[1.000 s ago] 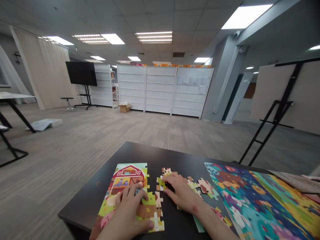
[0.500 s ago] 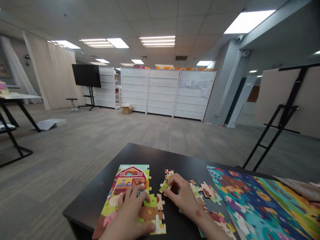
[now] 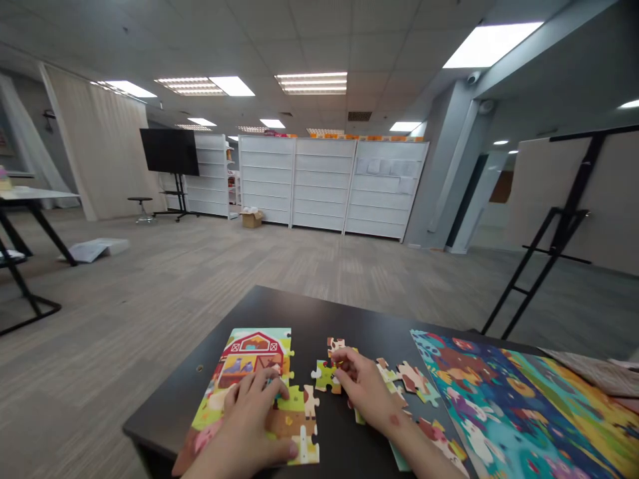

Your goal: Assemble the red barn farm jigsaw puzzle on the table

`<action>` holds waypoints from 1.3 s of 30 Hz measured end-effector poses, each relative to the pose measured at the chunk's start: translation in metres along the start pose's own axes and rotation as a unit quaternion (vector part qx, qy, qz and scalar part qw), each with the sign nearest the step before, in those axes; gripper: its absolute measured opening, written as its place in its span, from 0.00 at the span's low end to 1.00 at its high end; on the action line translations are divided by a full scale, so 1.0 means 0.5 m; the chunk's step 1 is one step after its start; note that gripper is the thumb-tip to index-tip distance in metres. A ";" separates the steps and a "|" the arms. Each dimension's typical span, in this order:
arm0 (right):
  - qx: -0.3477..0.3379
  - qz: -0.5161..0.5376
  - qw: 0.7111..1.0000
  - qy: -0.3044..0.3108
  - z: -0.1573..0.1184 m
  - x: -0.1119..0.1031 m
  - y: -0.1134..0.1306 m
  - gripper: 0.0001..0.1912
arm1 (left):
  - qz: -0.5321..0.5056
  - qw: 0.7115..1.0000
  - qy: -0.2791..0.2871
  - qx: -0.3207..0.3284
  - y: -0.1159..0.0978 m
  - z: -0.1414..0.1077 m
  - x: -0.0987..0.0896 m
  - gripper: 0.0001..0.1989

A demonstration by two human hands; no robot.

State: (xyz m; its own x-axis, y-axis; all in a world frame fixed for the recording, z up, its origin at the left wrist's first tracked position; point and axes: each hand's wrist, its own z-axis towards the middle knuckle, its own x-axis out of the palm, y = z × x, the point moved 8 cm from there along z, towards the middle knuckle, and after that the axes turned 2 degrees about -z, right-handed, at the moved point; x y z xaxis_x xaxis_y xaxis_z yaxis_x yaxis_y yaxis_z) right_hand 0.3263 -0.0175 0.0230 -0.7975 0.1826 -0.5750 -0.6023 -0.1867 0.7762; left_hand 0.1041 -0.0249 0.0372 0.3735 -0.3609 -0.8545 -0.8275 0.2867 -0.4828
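Observation:
A farm jigsaw puzzle [image 3: 244,372] with a red barn lies partly assembled on the black table [image 3: 299,313], and its lower edge is ragged with interlocking pieces. My left hand [image 3: 244,426] rests on its lower part, fingertips near a teal patch. Whether those fingers hold a separate piece is hidden. My right hand [image 3: 364,392] is to the right of the puzzle, with its fingertips pinching a green jigsaw piece [image 3: 323,376]. Several loose jigsaw pieces [image 3: 412,378] lie just beyond that hand.
A large colourful printed puzzle board [image 3: 504,406] covers the table's right side, and a patterned cloth [image 3: 594,372] lies past it. The table's left edge runs close to the farm puzzle. Black easels [image 3: 549,266] stand on the carpet to the right.
My right hand has moved slightly left, and its fingers have closed around the green piece. My left hand remains on the puzzle. The view has shifted a little.

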 end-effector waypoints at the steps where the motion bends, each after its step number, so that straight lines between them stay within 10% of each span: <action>1: 0.000 -0.003 1.000 0.000 0.000 0.000 0.000 0.13 | 0.001 1.000 0.002 -0.001 -0.001 -0.001 -0.001 0.27; 11: -0.059 -0.129 0.988 -0.067 0.009 -0.058 0.010 0.20 | 0.007 1.000 -0.013 -0.001 0.004 -0.001 -0.005 0.24; 32: 0.066 -0.219 0.963 -0.144 0.047 -0.161 -0.095 0.18 | 0.056 0.998 -0.025 0.002 0.014 0.013 -0.003 0.26; 39: 0.034 -0.265 0.959 -0.094 0.049 -0.086 -0.048 0.12 | 0.027 0.999 -0.023 -0.002 0.008 0.003 -0.010 0.28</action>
State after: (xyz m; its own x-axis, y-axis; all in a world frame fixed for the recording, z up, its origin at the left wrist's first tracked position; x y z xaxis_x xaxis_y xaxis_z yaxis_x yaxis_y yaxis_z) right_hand 0.3759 0.0028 0.0355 -0.3557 0.4056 -0.8420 -0.9128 0.0429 0.4062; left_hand 0.0998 -0.0206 0.0392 0.3468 -0.3030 -0.8876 -0.8489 0.3010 -0.4344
